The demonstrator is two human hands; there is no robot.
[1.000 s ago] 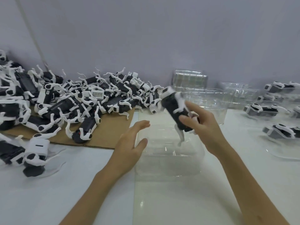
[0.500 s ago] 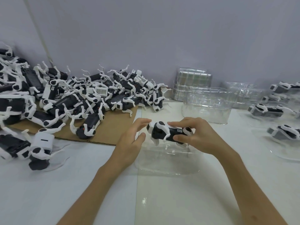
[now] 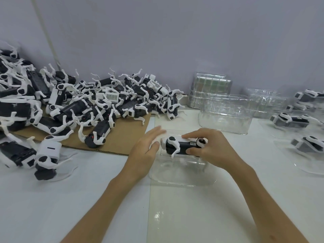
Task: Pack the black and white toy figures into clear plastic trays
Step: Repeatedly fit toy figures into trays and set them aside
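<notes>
A black and white toy figure (image 3: pixel 178 146) lies on its side over a clear plastic tray (image 3: pixel 182 174) in the middle of the white table. My right hand (image 3: pixel 212 148) grips the figure from the right, thumb below and fingers on top. My left hand (image 3: pixel 147 149) rests with straight fingers against the tray's left side and the figure's white end. A big heap of loose toy figures (image 3: pixel 84 106) lies at the left, partly on brown cardboard (image 3: pixel 122 135).
Stacked empty clear trays (image 3: pixel 226 114) stand behind my hands, with a foil-like block (image 3: pixel 210 88) at the wall. Packed trays with figures (image 3: pixel 291 121) cover the right side. A single figure (image 3: pixel 45 158) sits at the near left. The wall closes the back.
My right hand has brought the figure down from a raised, tilted pose to lie flat over the tray. The left hand stays at the tray's left side.
</notes>
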